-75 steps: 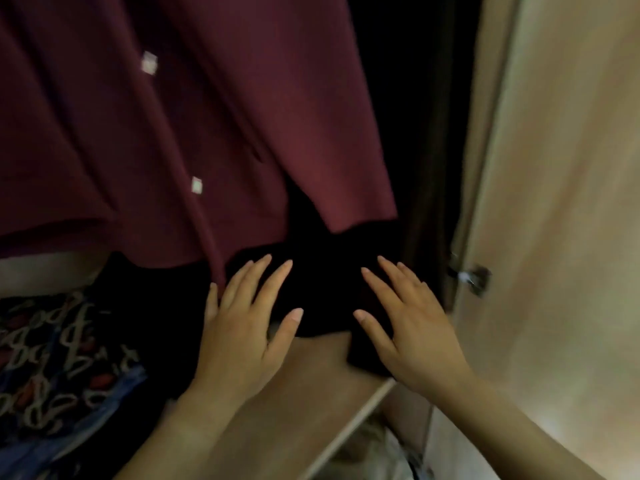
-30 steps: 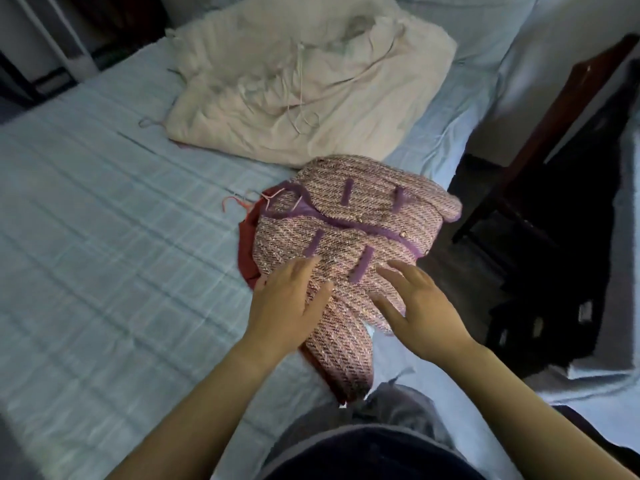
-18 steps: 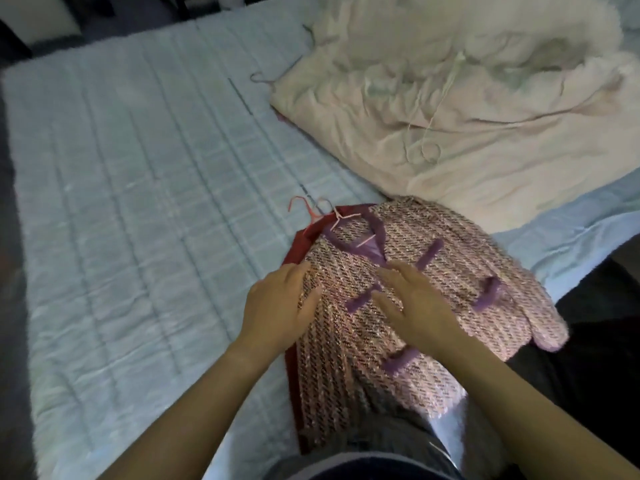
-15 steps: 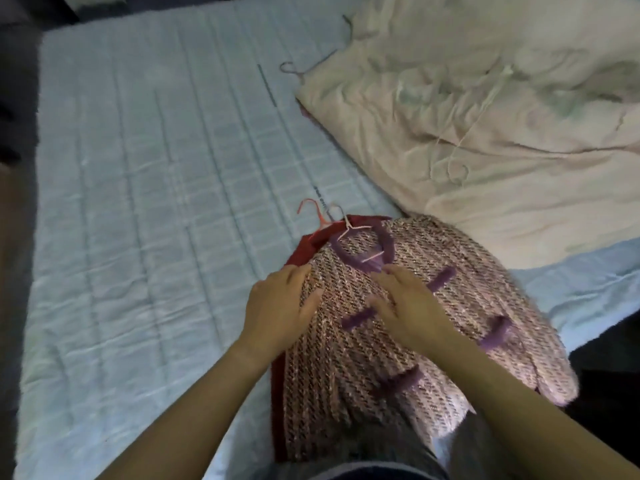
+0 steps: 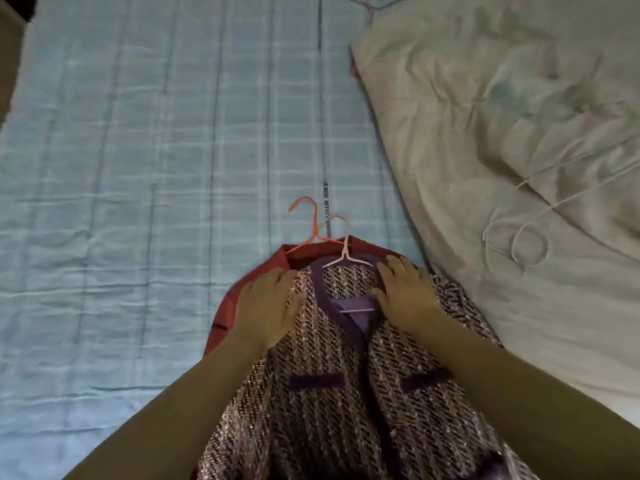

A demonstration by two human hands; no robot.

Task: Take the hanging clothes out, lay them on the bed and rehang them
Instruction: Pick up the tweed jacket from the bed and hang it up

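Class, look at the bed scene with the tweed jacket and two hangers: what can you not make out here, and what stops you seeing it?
- Red garment: head view, mostly hidden under the tweed jacket.
- Jacket's hem: cut off by the bottom edge.
- Left hand and right hand: flat on the jacket; grip unclear.
- Writing on the bedsheet stripe: too small.
- Third hanger: cut by the top edge.

Home bedroom: bed (image 5: pixel 138 133), rumpled duvet (image 5: pixel 502 150).

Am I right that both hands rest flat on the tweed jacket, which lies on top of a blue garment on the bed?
Not quite: the head view shows the garment under the tweed jacket is red, not blue. The left hand and right hand do rest flat on the jacket on the bed.
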